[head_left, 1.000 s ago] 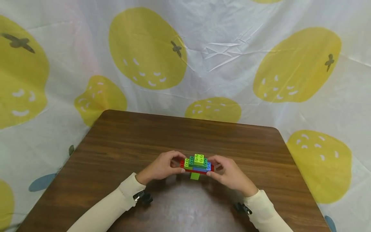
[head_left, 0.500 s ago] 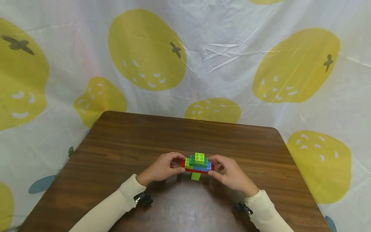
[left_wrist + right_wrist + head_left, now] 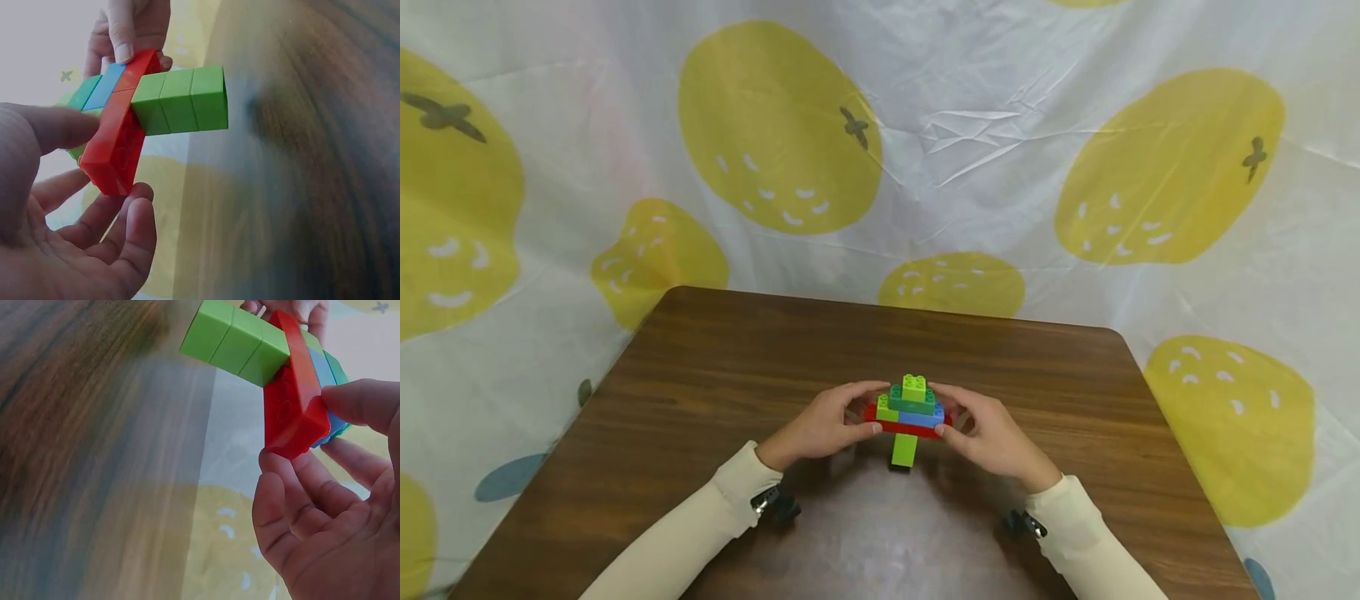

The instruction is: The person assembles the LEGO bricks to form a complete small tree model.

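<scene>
Between the hands is a tree-shaped build of toy building bricks (image 3: 913, 407). It has a wide red layer (image 3: 111, 140), then lime and blue bricks, a dark green one and a lime top brick (image 3: 913, 387). A trunk of stacked lime bricks (image 3: 236, 342) extends below the red layer. My left hand (image 3: 818, 427) grips the red layer's left end, thumb on the near side and fingers behind and underneath. My right hand (image 3: 994, 435) holds the opposite end in the same manner, its thumb at the red and blue bricks. A dark shadow lies beneath the trunk.
The build is over a brown wooden table (image 3: 760, 350) with rounded far corners. Behind it hangs a white cloth (image 3: 970, 192) printed with yellow fruit. Each wrist wears a small dark camera (image 3: 775, 507).
Both hands have raised the brick build slightly and tipped it, so more of the lime trunk shows in the head view. Their grip on the red ends stays the same.
</scene>
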`<state>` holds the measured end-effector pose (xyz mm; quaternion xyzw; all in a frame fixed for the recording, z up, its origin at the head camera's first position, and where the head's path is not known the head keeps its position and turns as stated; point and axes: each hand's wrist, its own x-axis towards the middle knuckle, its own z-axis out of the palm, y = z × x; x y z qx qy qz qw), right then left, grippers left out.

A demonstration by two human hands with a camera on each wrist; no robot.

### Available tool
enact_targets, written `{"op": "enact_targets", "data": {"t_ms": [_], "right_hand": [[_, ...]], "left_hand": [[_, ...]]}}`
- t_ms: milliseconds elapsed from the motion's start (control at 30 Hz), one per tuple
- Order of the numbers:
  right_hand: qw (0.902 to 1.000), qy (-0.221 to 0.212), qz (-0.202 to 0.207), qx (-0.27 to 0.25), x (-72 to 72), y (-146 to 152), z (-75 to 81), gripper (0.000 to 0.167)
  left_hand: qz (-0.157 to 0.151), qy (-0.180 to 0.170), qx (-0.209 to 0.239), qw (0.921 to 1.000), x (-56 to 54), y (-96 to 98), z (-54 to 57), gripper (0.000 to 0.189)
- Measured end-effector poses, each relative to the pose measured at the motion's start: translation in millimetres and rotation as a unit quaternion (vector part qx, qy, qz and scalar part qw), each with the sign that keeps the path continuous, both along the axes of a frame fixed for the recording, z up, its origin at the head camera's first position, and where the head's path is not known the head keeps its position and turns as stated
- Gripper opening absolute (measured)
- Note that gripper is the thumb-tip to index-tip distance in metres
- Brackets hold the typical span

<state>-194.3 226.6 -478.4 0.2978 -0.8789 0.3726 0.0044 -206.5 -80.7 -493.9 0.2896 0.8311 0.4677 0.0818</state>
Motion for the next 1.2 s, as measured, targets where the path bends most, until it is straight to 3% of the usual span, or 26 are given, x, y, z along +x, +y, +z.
{"op": "enact_targets", "data": {"t_ms": [233,433,600,733,1200], "right_hand": [[0.9998,-0.010,-0.011,-0.011,-4.9,-3.6,-5.1,0.060],[0.9994,-0.007,-0.013,-0.031,-5.9,-8.2,-3.4,0.057],[0.9995,-0.020,-0.019,-0.014,-5.2,-9.4,-1.1,0.067],[0.9995,-0.022,-0.023,-0.002,-5.9,-9.9,-1.0,0.075],[0.9992,-0.039,-0.009,-0.006,-20.8,-8.1,-7.4,0.073]], "left_hand": [[-0.009,-0.004,-0.021,0.9997,-4.4,-0.7,1.6,0.063],[0.008,0.000,-0.030,0.9995,-8.1,-1.3,-1.3,0.065],[0.021,-0.002,-0.027,0.9994,-9.2,-1.4,-2.2,0.060],[0.023,-0.014,-0.020,0.9994,-10.2,-1.6,-2.9,0.058],[0.024,-0.071,0.008,0.9972,-22.2,-5.2,-9.6,0.057]]}}
